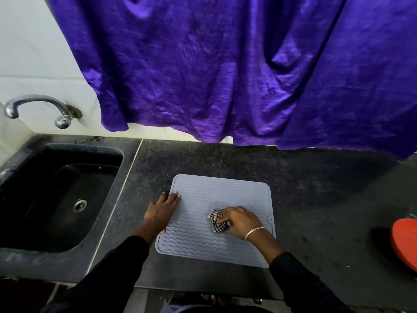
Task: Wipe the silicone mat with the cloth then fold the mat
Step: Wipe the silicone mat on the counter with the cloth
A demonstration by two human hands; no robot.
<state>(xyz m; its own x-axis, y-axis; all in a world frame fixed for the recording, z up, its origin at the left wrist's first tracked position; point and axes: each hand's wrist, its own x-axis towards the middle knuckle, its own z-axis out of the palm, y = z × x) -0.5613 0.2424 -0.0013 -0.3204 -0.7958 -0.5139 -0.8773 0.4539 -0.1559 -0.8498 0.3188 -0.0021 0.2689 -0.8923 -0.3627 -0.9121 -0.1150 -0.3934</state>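
A grey silicone mat (209, 195) with wavy ridges lies flat on the dark counter. My left hand (161, 212) rests flat on its left edge, fingers spread and pressing down. My right hand (241, 220), with a silver bracelet at the wrist, is shut on a bunched black-and-white checked cloth (216, 221) and presses it onto the mat's middle right area. Part of the cloth is hidden under my fingers.
A black sink (58, 199) with a chrome tap (33, 107) lies to the left. A purple curtain (225, 71) hangs over the counter's back edge. A red round object (405, 242) sits at the right edge. The dark stone counter (316, 199) surrounds the mat.
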